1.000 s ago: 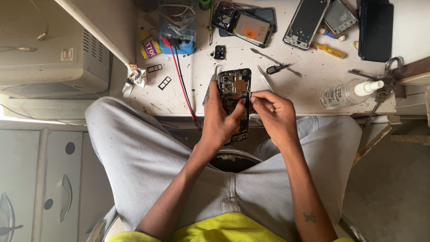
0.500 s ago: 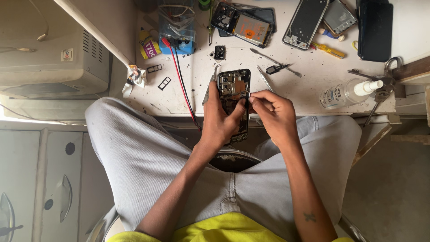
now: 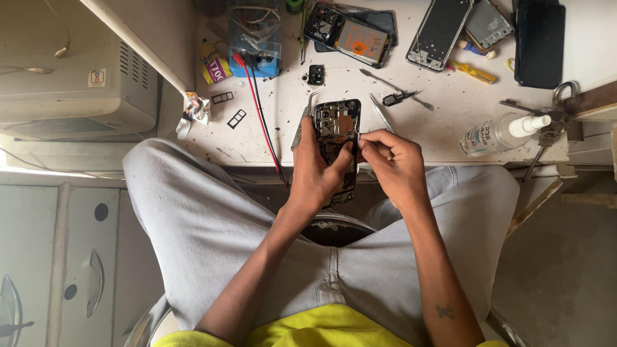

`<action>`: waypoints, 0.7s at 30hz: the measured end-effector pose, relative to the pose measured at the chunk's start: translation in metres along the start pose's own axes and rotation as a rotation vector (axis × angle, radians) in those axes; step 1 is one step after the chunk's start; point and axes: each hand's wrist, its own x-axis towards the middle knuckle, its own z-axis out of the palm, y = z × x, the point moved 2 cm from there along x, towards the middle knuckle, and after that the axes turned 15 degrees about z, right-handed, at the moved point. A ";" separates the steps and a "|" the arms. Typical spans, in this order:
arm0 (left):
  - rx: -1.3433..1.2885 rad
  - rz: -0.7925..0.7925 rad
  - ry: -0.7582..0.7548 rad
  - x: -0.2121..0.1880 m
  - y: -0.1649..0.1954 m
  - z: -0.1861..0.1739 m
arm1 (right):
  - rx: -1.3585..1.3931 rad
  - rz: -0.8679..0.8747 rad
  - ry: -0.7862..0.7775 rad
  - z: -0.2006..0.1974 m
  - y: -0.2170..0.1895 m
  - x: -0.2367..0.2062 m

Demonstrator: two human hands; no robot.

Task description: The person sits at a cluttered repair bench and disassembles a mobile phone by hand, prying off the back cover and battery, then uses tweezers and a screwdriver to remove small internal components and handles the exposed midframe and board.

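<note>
My left hand (image 3: 318, 168) grips an opened phone (image 3: 337, 125) with its back off and its dark innards and copper-coloured parts showing. The phone sticks out over the front edge of the white worktable (image 3: 443, 122). My right hand (image 3: 392, 160) is at the phone's right edge with fingers pinched together; what is between them is too small to tell. A pair of tweezers (image 3: 302, 122) lies just left of the phone, partly behind my left hand.
On the table lie other opened phones (image 3: 350, 29), a phone frame (image 3: 442, 29), a black phone (image 3: 540, 42), a clear spray bottle (image 3: 498, 133), a screwdriver (image 3: 472, 71), keys (image 3: 549, 122), red and black wires (image 3: 260, 115) and SIM trays (image 3: 229, 108). A beige machine (image 3: 71, 71) stands at left.
</note>
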 end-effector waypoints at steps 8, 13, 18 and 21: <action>0.001 0.011 -0.002 -0.001 -0.002 0.000 | 0.045 0.007 -0.021 0.001 -0.004 -0.001; 0.002 0.038 -0.002 -0.001 -0.001 0.000 | -0.012 0.004 0.024 0.003 -0.007 -0.003; 0.018 0.037 -0.011 -0.001 0.001 0.001 | -0.042 -0.070 0.047 0.004 -0.008 -0.005; 0.023 0.036 -0.014 -0.001 0.002 0.001 | -0.041 -0.044 0.058 0.005 -0.005 -0.003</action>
